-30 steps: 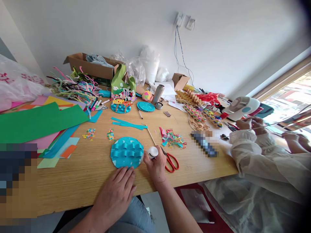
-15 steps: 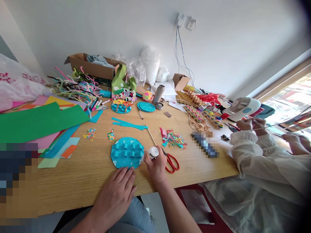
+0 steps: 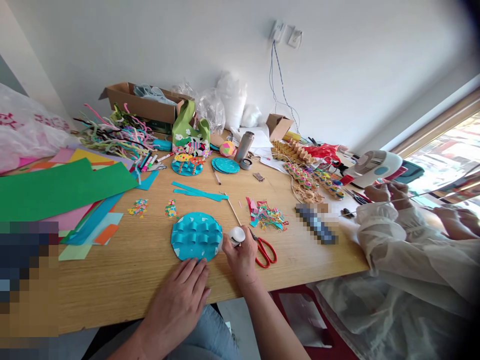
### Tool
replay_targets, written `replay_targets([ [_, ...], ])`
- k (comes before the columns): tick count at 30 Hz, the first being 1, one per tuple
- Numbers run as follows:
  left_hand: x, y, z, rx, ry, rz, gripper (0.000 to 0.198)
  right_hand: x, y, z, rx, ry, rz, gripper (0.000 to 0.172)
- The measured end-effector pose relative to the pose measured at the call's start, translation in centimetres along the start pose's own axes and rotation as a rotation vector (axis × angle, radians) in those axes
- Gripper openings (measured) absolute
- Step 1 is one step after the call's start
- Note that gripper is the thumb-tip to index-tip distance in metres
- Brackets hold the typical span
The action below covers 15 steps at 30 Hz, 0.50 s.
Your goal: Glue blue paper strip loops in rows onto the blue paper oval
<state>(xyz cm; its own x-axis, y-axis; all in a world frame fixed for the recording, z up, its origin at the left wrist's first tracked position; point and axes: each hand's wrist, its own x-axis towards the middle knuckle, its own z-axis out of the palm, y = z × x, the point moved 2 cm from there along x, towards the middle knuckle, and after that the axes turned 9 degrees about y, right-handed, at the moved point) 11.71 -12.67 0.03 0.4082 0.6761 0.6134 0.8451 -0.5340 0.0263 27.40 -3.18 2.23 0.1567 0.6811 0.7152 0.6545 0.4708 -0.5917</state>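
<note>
A round teal paper disc (image 3: 195,235) covered in curled paper strips lies on the wooden table (image 3: 142,270) before me. My left hand (image 3: 180,295) rests flat on the table just below the disc, fingers stretched out and fingertips at its near edge. My right hand (image 3: 242,257) is closed round a small white glue bottle (image 3: 236,235), whose tip sits at the disc's right edge. Red-handled scissors (image 3: 264,248) lie right beside that hand.
Coloured paper sheets (image 3: 63,190), pipe cleaners (image 3: 112,132), paper scraps (image 3: 267,215), finished teal discs (image 3: 225,164), a steel flask (image 3: 243,145) and cardboard boxes (image 3: 140,102) crowd the table. At the right, a person in a white sleeve (image 3: 405,235) works with a thin stick.
</note>
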Motion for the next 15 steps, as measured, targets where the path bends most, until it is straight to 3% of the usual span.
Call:
replay_targets([
  [6, 0.07, -0.07, -0.13, 0.008, 0.004, 0.015, 0.034, 0.26, 0.06, -0.32, -0.024, 0.092, 0.014, 0.026],
  [11, 0.07, -0.08, -0.13, -0.005, 0.004, 0.006, 0.033, 0.04, 0.22, -0.1, 0.059, 0.003, 0.052, 0.028],
  [15, -0.06, -0.07, 0.04, -0.021, -0.007, -0.015, 0.034, 0.33, 0.13, -0.19, 0.133, 0.025, 0.135, 0.027],
])
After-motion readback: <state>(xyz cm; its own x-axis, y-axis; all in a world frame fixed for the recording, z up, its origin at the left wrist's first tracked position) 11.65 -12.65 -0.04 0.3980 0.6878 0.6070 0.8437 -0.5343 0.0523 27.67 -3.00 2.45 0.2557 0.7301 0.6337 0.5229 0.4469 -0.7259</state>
